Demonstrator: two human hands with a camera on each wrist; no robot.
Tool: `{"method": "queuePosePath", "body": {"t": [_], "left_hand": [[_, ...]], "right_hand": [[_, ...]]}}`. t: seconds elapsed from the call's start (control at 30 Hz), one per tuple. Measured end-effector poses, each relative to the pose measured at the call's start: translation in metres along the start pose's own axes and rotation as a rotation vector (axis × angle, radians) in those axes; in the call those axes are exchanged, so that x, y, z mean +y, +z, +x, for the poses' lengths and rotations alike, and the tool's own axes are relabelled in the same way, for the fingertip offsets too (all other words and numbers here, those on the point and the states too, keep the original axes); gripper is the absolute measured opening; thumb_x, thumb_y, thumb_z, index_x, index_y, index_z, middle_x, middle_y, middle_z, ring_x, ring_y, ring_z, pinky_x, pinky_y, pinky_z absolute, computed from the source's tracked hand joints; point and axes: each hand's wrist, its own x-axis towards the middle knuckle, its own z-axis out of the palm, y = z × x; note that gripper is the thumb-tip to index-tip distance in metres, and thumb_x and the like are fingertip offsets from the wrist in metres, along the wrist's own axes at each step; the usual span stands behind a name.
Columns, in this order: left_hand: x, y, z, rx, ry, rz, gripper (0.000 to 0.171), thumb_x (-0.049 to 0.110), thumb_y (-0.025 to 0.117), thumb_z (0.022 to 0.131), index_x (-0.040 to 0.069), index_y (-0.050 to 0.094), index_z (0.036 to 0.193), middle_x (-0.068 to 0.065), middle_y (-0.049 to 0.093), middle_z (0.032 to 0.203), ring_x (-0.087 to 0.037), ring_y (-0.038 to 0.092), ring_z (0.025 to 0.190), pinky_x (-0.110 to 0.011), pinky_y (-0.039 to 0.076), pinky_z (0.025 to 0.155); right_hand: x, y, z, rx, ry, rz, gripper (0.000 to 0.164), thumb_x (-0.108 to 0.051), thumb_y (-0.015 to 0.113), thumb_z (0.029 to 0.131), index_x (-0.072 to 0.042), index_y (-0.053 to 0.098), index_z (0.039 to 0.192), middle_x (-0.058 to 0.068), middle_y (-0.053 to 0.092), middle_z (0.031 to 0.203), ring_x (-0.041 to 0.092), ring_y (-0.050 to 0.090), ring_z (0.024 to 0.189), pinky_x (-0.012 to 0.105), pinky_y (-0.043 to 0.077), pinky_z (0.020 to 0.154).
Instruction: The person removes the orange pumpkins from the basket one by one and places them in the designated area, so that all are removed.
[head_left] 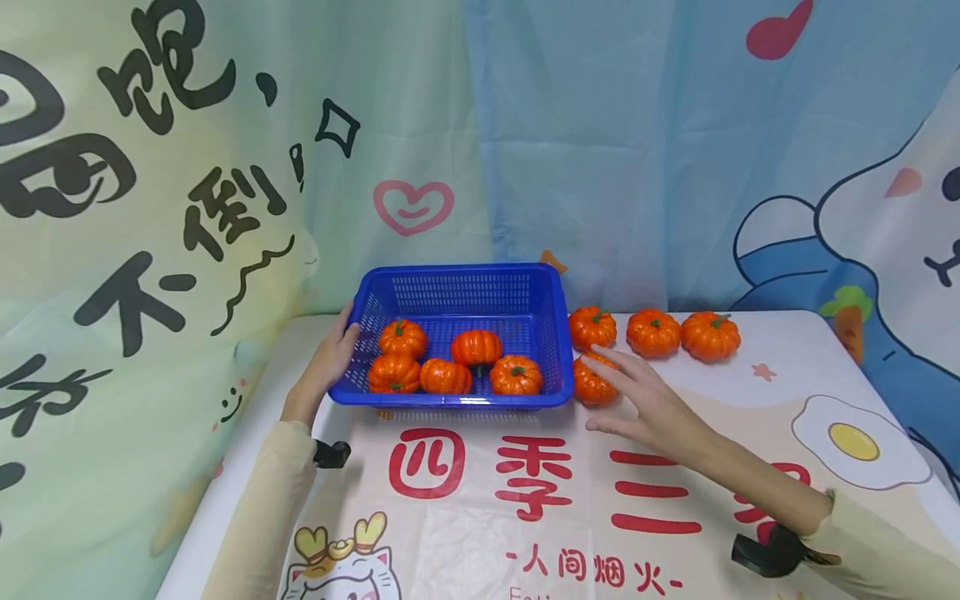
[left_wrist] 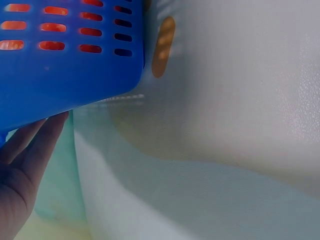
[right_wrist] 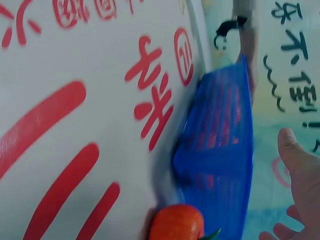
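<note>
A blue plastic basket [head_left: 457, 402] sits near the back of the table, with several small orange pumpkins [head_left: 476, 347] inside it. My left hand [head_left: 330, 358] is at the basket's left side, its fairly straight fingers against the wall under the rim in the left wrist view. To the right of the basket, my right hand [head_left: 652, 408] reaches in with spread fingers and nothing in its grasp. Its fingertips overlap the nearest loose pumpkin [head_left: 592, 385] in the head view. That pumpkin [right_wrist: 177, 223] shows beside the basket [right_wrist: 215, 120] in the right wrist view.
More pumpkins stand in a row at the back right: one by the basket's corner [head_left: 592, 325], another [head_left: 653, 332] farther right, and a third [head_left: 710, 336] at the end. A printed cloth [head_left: 555, 492] covers the table. A patterned curtain [head_left: 577, 150] hangs right behind it.
</note>
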Motion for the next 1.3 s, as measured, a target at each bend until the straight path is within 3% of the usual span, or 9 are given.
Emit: {"method": "queuePosePath", "body": {"t": [0.2, 0.27, 0.37, 0.5, 0.63, 0.77, 0.9, 1.07, 1.3], "left_hand": [[-0.002, 0.001, 0.001, -0.002, -0.005, 0.003, 0.06, 0.041, 0.022, 0.105, 0.025, -0.002, 0.157, -0.02, 0.015, 0.162, -0.049, 0.026, 0.143, -0.063, 0.02, 0.116], [-0.003, 0.0, 0.0, -0.001, -0.002, 0.003, 0.06, 0.04, 0.022, 0.105, 0.023, -0.002, 0.158, -0.021, 0.015, 0.162, -0.049, 0.025, 0.144, -0.063, 0.019, 0.117], [-0.004, -0.001, 0.0, 0.001, 0.004, 0.005, 0.06, 0.039, 0.022, 0.105, 0.021, -0.001, 0.158, -0.021, 0.014, 0.162, -0.048, 0.023, 0.144, -0.062, 0.018, 0.117], [-0.005, -0.002, -0.001, 0.009, 0.006, 0.002, 0.06, 0.038, 0.022, 0.106, 0.019, 0.0, 0.158, -0.02, 0.013, 0.162, -0.048, 0.022, 0.145, -0.062, 0.017, 0.118], [-0.006, 0.001, -0.003, 0.005, -0.005, -0.001, 0.06, 0.038, 0.022, 0.106, 0.02, -0.001, 0.158, -0.02, 0.013, 0.162, -0.048, 0.023, 0.145, -0.062, 0.017, 0.118], [-0.006, 0.005, -0.003, 0.0, -0.005, -0.008, 0.06, 0.04, 0.022, 0.105, 0.021, -0.001, 0.158, -0.02, 0.014, 0.162, -0.048, 0.023, 0.145, -0.063, 0.018, 0.117], [-0.003, 0.008, -0.002, -0.007, 0.006, -0.017, 0.06, 0.04, 0.022, 0.105, 0.02, -0.001, 0.158, -0.019, 0.014, 0.162, -0.048, 0.024, 0.144, -0.063, 0.019, 0.117], [-0.001, 0.007, 0.002, -0.018, 0.026, -0.016, 0.06, 0.04, 0.022, 0.106, 0.019, -0.001, 0.158, -0.019, 0.014, 0.162, -0.047, 0.023, 0.145, -0.062, 0.019, 0.117], [0.0, -0.001, 0.003, 0.001, 0.022, -0.005, 0.06, 0.038, 0.022, 0.106, 0.022, -0.002, 0.158, -0.018, 0.013, 0.163, -0.046, 0.022, 0.146, -0.062, 0.017, 0.118]], "right_hand": [[-0.016, 0.0, 0.002, -0.06, -0.029, 0.06, 0.071, -0.028, 0.081, 0.076, -0.015, 0.052, 0.14, 0.014, 0.047, 0.145, 0.036, 0.044, 0.132, 0.055, 0.052, 0.093], [-0.019, 0.002, 0.007, -0.074, -0.04, 0.097, 0.068, -0.025, 0.08, 0.078, -0.015, 0.053, 0.14, 0.014, 0.048, 0.145, 0.036, 0.045, 0.131, 0.05, 0.054, 0.09], [-0.026, 0.006, 0.022, -0.125, -0.037, 0.147, 0.061, -0.025, 0.077, 0.082, -0.016, 0.055, 0.138, 0.012, 0.05, 0.145, 0.035, 0.045, 0.133, 0.052, 0.052, 0.095], [-0.034, 0.013, 0.057, -0.252, -0.018, 0.176, 0.047, -0.03, 0.07, 0.088, -0.016, 0.061, 0.132, 0.012, 0.05, 0.146, 0.036, 0.044, 0.136, 0.061, 0.043, 0.102], [-0.033, 0.031, 0.102, -0.388, -0.054, 0.173, 0.043, -0.028, 0.067, 0.091, -0.011, 0.063, 0.13, 0.014, 0.049, 0.146, 0.037, 0.043, 0.137, 0.06, 0.04, 0.107], [-0.023, 0.053, 0.14, -0.562, -0.122, 0.111, 0.049, -0.024, 0.065, 0.092, -0.007, 0.055, 0.137, 0.016, 0.044, 0.15, 0.037, 0.038, 0.141, 0.057, 0.035, 0.113], [-0.014, 0.07, 0.17, -0.692, -0.109, 0.041, 0.059, -0.022, 0.065, 0.092, -0.008, 0.044, 0.146, 0.016, 0.029, 0.159, 0.039, 0.027, 0.146, 0.055, 0.028, 0.117], [-0.005, 0.084, 0.198, -0.706, 0.002, 0.042, 0.073, -0.016, 0.068, 0.089, -0.01, 0.031, 0.152, 0.017, 0.019, 0.161, 0.039, 0.022, 0.148, 0.054, 0.026, 0.118], [-0.001, 0.088, 0.221, -0.698, 0.047, -0.002, 0.072, -0.013, 0.07, 0.089, -0.008, 0.032, 0.15, 0.02, 0.034, 0.153, 0.036, 0.034, 0.142, 0.05, 0.03, 0.117]]}}
